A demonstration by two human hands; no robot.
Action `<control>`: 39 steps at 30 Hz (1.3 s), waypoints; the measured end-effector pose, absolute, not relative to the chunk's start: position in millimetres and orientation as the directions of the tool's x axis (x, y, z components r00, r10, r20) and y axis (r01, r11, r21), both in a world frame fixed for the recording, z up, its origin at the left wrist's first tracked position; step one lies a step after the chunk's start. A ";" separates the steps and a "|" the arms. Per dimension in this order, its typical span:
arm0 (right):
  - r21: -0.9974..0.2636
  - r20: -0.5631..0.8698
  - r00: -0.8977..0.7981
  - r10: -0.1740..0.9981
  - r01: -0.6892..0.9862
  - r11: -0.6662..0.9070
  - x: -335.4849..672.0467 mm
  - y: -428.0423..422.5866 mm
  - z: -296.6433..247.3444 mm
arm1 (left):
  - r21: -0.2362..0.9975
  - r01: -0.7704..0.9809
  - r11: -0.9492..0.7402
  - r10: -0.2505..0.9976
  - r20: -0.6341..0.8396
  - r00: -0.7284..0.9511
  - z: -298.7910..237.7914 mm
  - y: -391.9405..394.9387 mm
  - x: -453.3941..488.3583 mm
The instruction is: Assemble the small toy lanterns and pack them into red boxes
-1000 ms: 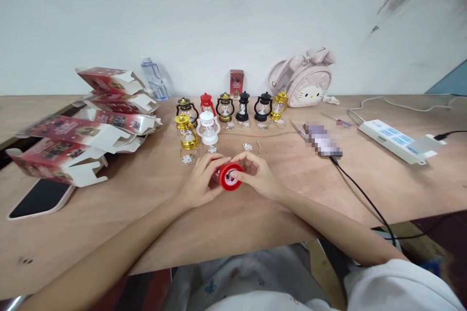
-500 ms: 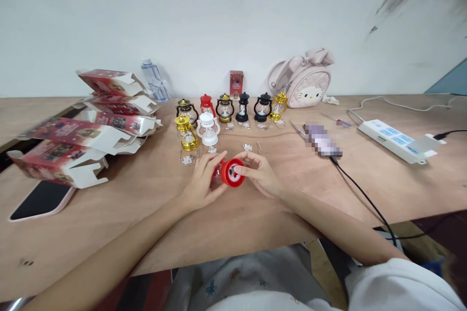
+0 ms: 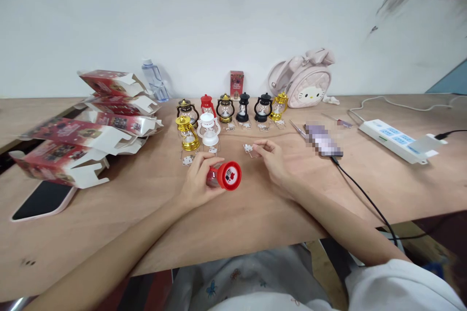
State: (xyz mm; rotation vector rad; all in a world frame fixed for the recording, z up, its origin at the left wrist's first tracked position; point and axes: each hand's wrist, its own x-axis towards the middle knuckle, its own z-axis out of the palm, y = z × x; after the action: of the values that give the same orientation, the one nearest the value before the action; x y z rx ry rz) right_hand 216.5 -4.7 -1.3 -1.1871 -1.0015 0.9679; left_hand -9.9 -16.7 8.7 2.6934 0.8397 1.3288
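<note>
My left hand (image 3: 199, 182) is closed around a small red lantern (image 3: 229, 176), tipped on its side with its round base turned toward me. The base shows a white disc with dark and red parts inside a red rim. To the right, my right hand (image 3: 274, 161) is off the lantern, low over the table. Its thumb and fingertips pinch the end of a thin bent wire beside a small white piece (image 3: 248, 148). Just beyond my left hand stand a gold lantern (image 3: 188, 135) and a white lantern (image 3: 208, 131).
Several lanterns, including a black one (image 3: 262, 108), line the back, with small white pieces and wires before them. Red boxes (image 3: 69, 131) are piled left near a dark phone (image 3: 42, 200). A pink bag (image 3: 310, 85), another phone (image 3: 323, 140) and a power strip (image 3: 392, 140) occupy the right.
My right hand has left the lantern's base and moved right and away from me to the wire on the table. The lantern stays in my left hand, shifted slightly left.
</note>
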 end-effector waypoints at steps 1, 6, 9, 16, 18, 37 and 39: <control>-0.991 0.133 0.284 0.949 0.045 0.125 222.2 1.2 -6.5 | 0.249 0.458 -0.854 0.475 0.733 0.487 9.1 -16.8 -9.6; -0.724 0.438 0.103 0.893 0.629 0.283 238.4 19.3 -25.7 | 0.270 0.475 -0.838 0.503 0.718 0.480 8.2 -16.0 -9.9; -0.559 0.498 -0.034 0.866 0.751 0.351 237.4 19.2 -27.3 | 0.266 0.475 -0.838 0.502 0.717 0.484 7.2 -15.7 -10.1; -0.544 0.499 -0.079 0.863 0.747 0.383 234.5 13.8 -17.9 | 0.286 0.479 -0.830 0.520 0.706 0.481 7.5 -16.5 -10.0; -0.626 0.497 -0.038 0.867 0.677 0.388 233.4 12.2 -14.7 | 0.293 0.485 -0.824 0.530 0.702 0.476 7.4 -16.3 -10.4; -0.900 0.418 -0.058 0.907 -0.166 0.404 187.7 -50.1 22.0 | 0.303 0.423 -0.854 0.492 0.735 0.467 9.3 -16.2 -9.3; -0.892 0.441 -0.099 0.892 -0.155 0.424 186.9 -50.3 19.7 | 0.308 0.418 -0.855 0.492 0.736 0.465 9.2 -16.2 -9.3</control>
State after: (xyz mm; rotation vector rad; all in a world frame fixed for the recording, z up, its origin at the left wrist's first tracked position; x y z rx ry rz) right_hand 186.9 -50.3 19.7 -0.7167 -1.3866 1.0197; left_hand -9.3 -16.2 9.2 2.6160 0.8151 1.3579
